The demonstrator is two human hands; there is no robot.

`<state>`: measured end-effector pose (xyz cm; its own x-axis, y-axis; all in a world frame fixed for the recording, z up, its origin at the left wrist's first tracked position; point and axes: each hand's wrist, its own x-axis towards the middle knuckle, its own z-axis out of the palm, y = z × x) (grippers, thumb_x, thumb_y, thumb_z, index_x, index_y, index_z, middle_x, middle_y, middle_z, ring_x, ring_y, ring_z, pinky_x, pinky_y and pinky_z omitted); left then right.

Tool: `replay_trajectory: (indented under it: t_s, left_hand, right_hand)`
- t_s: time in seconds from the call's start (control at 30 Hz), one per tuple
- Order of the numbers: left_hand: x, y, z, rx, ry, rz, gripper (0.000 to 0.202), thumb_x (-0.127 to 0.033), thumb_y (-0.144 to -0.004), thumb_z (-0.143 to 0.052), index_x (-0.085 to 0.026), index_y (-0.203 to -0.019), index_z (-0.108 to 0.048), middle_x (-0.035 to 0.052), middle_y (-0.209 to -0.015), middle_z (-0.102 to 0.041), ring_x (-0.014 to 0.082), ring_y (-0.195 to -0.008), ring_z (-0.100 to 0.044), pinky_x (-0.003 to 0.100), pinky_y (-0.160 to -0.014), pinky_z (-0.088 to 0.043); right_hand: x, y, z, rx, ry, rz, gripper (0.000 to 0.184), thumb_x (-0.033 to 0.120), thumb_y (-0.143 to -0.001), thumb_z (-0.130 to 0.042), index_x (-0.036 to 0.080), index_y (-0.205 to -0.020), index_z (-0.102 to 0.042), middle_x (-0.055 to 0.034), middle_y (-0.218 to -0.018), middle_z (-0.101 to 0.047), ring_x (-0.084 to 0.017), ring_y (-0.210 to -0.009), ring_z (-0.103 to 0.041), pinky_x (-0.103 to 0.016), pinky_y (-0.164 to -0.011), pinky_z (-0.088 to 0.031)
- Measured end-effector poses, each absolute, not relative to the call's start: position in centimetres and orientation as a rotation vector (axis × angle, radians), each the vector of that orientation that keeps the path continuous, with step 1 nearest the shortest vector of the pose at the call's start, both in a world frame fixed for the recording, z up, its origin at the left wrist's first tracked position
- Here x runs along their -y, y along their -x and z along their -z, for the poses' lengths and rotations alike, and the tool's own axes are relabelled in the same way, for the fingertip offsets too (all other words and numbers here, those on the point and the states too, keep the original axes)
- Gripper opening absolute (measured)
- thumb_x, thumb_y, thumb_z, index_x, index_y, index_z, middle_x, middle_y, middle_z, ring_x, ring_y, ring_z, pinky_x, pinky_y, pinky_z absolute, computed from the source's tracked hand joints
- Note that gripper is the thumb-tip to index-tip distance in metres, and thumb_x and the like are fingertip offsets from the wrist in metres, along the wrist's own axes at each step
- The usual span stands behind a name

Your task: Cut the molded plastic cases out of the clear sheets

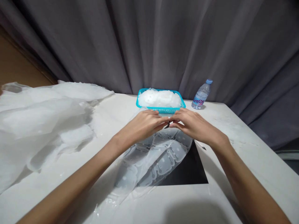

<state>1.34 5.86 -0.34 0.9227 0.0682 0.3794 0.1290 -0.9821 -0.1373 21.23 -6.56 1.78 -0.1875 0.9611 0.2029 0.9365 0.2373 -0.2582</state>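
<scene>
Evidently you have light, fiddly stuff at your fingertips, just on the near side of the turquoise basket (167,110). Your right hand (189,123) is drawn to a narrow pinch on a small dark piece (167,125). Your left hand (148,123) meets it there with curled fingers, but whether it grips the piece too or merely touches it, you cannot tell from this angle. Below the basket, nearer you, the clear film (165,160) with its rounded, printed cells spreads partly over a black sheet (191,171).

Judge the film as nearly weightless, limp and slick: it should crease and slide readily, and thin plastic may tear if you tug at one point. Take it by the edge closest to the basket, with flat finger pads rather than nails, and spread your hold. The dark piece looks thin and perhaps stiffer than the film; pinch its flat faces near the middle, since something so small could slip or bend. Another dark scrap (204,148) lies to the right of and nearer you than the basket, easily missed.
</scene>
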Motion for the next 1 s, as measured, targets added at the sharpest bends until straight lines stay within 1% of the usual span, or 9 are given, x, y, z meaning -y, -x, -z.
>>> replay_trajectory:
  t_s: [0.07, 0.23, 0.33, 0.5, 0.6, 0.7, 0.87, 1.0]
  left_hand:
    - [-5.9, -1.4, 0.4, 0.14, 2.927, 0.58, 0.027, -0.03, -0.11, -0.047, -0.021, -0.104, -0.071, 0.0027, -0.075, -0.067, 0.0204, -0.075, -0.066, 0.03, -0.069, -0.044]
    - [-6.0, -1.4, 0.1, 0.115, 2.916, 0.618, 0.036, -0.032, -0.112, -0.041, -0.02, -0.095, -0.071, 0.0024, -0.071, -0.064, 0.0198, -0.07, -0.063, 0.03, -0.066, -0.042]
    - [-6.3, -1.2, 0.0, 0.162, 2.934, 0.624, 0.037, -0.034, -0.112, -0.04, -0.02, -0.097, -0.07, 0.0023, -0.072, -0.064, 0.0189, -0.07, -0.063, 0.03, -0.066, -0.041]
    - [-6.8, -0.8, -0.3, 0.216, 2.969, 0.602, 0.03, -0.033, -0.111, -0.042, -0.019, -0.104, -0.068, 0.0017, -0.074, -0.063, 0.0188, -0.071, -0.064, 0.03, -0.068, -0.042]
    - [-6.8, -0.6, -0.6, 0.211, 2.968, 0.601, 0.028, -0.03, -0.111, -0.043, -0.019, -0.105, -0.068, 0.0025, -0.076, -0.065, 0.0194, -0.071, -0.064, 0.03, -0.068, -0.041]
    - [-6.6, -0.6, -0.8, 0.207, 2.961, 0.595, 0.029, -0.031, -0.111, -0.043, -0.019, -0.104, -0.069, 0.0025, -0.075, -0.065, 0.0191, -0.07, -0.064, 0.03, -0.067, -0.04]
    - [-6.2, -0.8, -0.7, 0.165, 2.923, 0.621, 0.031, -0.029, -0.111, -0.043, -0.019, -0.098, -0.069, 0.002, -0.073, -0.065, 0.0184, -0.068, -0.063, 0.03, -0.065, -0.04]
    - [-6.0, -1.0, -0.6, 0.129, 2.893, 0.652, 0.03, -0.029, -0.111, -0.044, -0.019, -0.096, -0.068, 0.0013, -0.072, -0.065, 0.0177, -0.068, -0.064, 0.029, -0.065, -0.041]
  right_hand:
    - [6.4, -21.2, -1.5, 2.2, 1.75, -0.096, 0.015, 0.029, -0.103, -0.063, 0.025, -0.111, -0.076, -0.0061, -0.103, -0.073, -0.025, -0.102, -0.064, -0.035, -0.081, -0.047]
    - [6.0, -21.4, -0.7, 2.198, 1.69, -0.086, 0.016, 0.03, -0.104, -0.062, 0.024, -0.107, -0.076, -0.0051, -0.1, -0.074, -0.023, -0.097, -0.063, -0.034, -0.08, -0.045]
    - [5.9, -21.7, -0.6, 2.185, 1.706, -0.108, 0.016, 0.031, -0.104, -0.062, 0.024, -0.104, -0.076, -0.0055, -0.101, -0.073, -0.023, -0.098, -0.063, -0.034, -0.082, -0.046]
    - [6.5, -23.5, -1.7, 2.121, 1.679, -0.203, 0.019, 0.035, -0.104, -0.061, 0.026, -0.112, -0.076, -0.0045, -0.111, -0.074, -0.023, -0.11, -0.064, -0.035, -0.091, -0.048]
    - [6.9, -24.3, -2.4, 2.087, 1.676, -0.198, 0.021, 0.036, -0.104, -0.06, 0.026, -0.112, -0.076, -0.0038, -0.11, -0.075, -0.023, -0.108, -0.066, -0.035, -0.091, -0.049]
    - [7.1, -23.5, -2.6, 2.1, 1.708, -0.15, 0.02, 0.037, -0.104, -0.06, 0.026, -0.111, -0.076, -0.0041, -0.108, -0.075, -0.024, -0.106, -0.066, -0.036, -0.089, -0.05]
    - [6.5, -20.7, -1.6, 2.218, 1.76, 0.008, 0.016, 0.034, -0.104, -0.062, 0.024, -0.104, -0.074, -0.0062, -0.101, -0.073, -0.025, -0.098, -0.065, -0.036, -0.08, -0.048]
    - [5.9, -20.0, -0.7, 2.29, 1.772, 0.13, 0.015, 0.033, -0.103, -0.064, 0.02, -0.099, -0.07, -0.0079, -0.1, -0.072, -0.027, -0.099, -0.063, -0.037, -0.08, -0.046]
